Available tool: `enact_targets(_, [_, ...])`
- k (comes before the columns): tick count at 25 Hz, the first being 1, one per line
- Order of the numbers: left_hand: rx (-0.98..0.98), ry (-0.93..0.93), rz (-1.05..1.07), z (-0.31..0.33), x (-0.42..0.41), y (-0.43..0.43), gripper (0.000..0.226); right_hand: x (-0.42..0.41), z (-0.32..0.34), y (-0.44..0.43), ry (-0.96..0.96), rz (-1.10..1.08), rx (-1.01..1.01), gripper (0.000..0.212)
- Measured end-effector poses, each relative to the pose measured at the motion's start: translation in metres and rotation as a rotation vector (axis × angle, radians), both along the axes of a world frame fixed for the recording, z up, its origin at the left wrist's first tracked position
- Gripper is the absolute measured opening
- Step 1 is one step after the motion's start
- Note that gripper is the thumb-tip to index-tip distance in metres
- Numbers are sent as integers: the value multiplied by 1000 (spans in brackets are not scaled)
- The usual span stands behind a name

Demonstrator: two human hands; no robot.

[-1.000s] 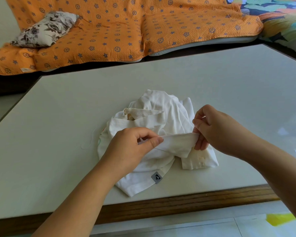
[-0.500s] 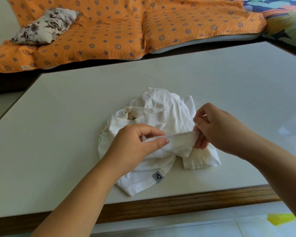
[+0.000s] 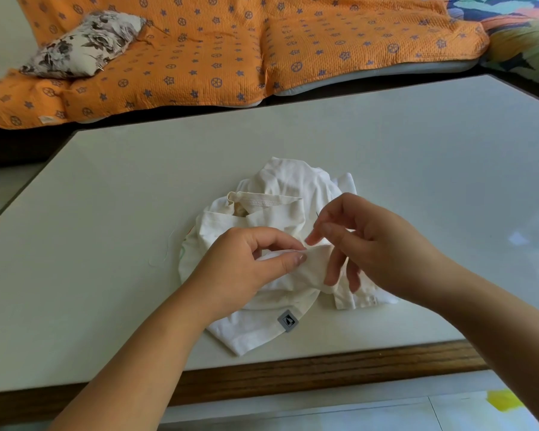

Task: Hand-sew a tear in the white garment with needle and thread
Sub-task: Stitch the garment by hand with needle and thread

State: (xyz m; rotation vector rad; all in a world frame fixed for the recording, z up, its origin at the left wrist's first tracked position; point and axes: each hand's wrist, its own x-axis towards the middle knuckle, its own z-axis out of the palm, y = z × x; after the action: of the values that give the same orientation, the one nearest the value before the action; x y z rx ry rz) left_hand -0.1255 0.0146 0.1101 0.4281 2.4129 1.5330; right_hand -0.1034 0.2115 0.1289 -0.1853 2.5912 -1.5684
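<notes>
Item: white garment (image 3: 280, 194), bunched in a loose heap on the near middle of the desk (image 3: 106, 213), close to the wooden front edge (image 3: 324, 368). A stitched hem band lies across the top of the heap. A small grey label (image 3: 288, 320) shows on the lowest flap, nearest the desk's front.

Left hand (image 3: 246, 265): over the near left part of the heap, thumb and forefinger pinching a raised fold of the cloth.

Right hand (image 3: 371, 244): over the right part of the heap, fingers loosely spread and hanging down, one fingertip meeting the same fold just beside the left thumb. I cannot tell whether it grasps anything; no needle can be made out.

Thread (image 3: 165, 251): a faint pale strand on the desk, just left of the garment.

Surroundings: behind the desk, a seat under an orange cover (image 3: 199, 57) printed with blue stars and wheels; a floral pillow (image 3: 81, 45) on its left end; a multicoloured fabric (image 3: 526, 32) at far right.
</notes>
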Motion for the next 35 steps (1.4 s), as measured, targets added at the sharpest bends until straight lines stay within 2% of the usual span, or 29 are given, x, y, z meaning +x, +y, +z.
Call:
enact_targets(8, [-26,34,19,2,-1,-4,10,0,1,4,-76,29,104,13])
enact_targets(35, [45,-28,37,3,1,-3,11,5,5,6,-174,53,61,16])
